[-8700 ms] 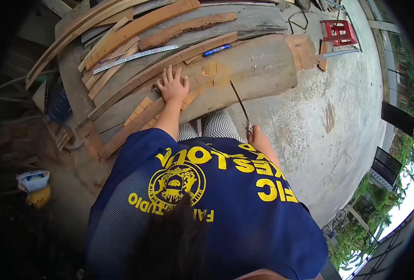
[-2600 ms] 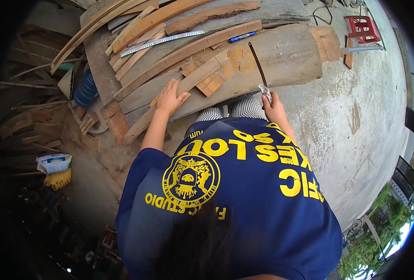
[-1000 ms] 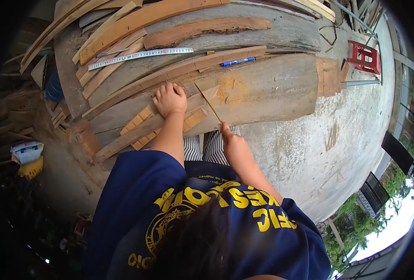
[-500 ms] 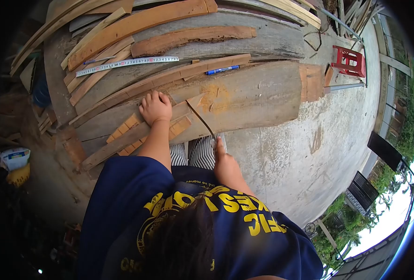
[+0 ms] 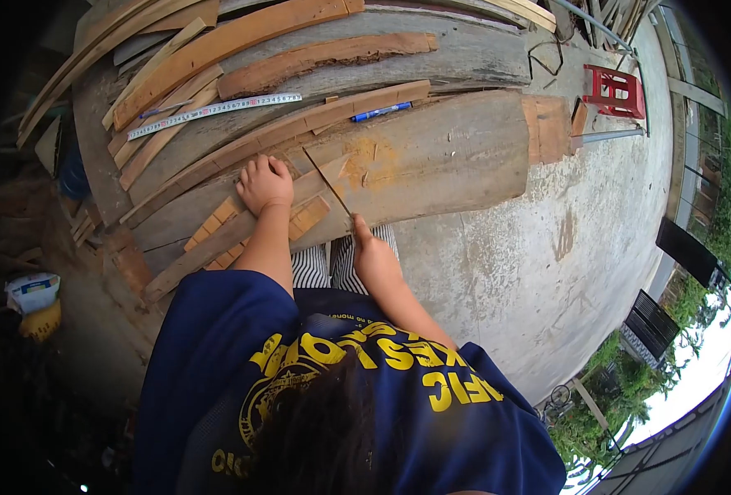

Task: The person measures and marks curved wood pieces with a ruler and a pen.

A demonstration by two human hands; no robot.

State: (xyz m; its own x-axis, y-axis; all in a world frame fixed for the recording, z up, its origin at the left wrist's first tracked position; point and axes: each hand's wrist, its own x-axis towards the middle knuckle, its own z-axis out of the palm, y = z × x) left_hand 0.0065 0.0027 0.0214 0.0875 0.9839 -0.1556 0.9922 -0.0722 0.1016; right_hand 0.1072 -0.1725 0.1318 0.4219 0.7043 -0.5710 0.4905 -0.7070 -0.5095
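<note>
My right hand [image 5: 376, 257] is closed round the near end of a saw [image 5: 330, 185], whose thin dark blade appears edge-on; its handle is hidden in my grip. The blade slants away over a wooden strip [image 5: 204, 254] lying across the thick plank [image 5: 481, 157]. Left of the blade, my left hand [image 5: 265, 183] presses down with curled fingers on the wood at the strip's far part; the exact hold under the palm is hidden. Short pieces of lighter wood with marked lines [image 5: 309, 216] lie beside and under the strip.
Beyond my hands lie a long curved batten [image 5: 299, 128], a blue marker [image 5: 382, 112], a tape measure [image 5: 217, 114] and a rough-edged board [image 5: 332, 59]. A red plastic stool [image 5: 615, 92] stands at the right on the concrete floor [image 5: 497, 272]. Several offcuts are at the left.
My right hand has pushed the saw forward and left, so its blade reaches farther past the strip. My left hand stays on the wood. The whole view has shifted slightly.
</note>
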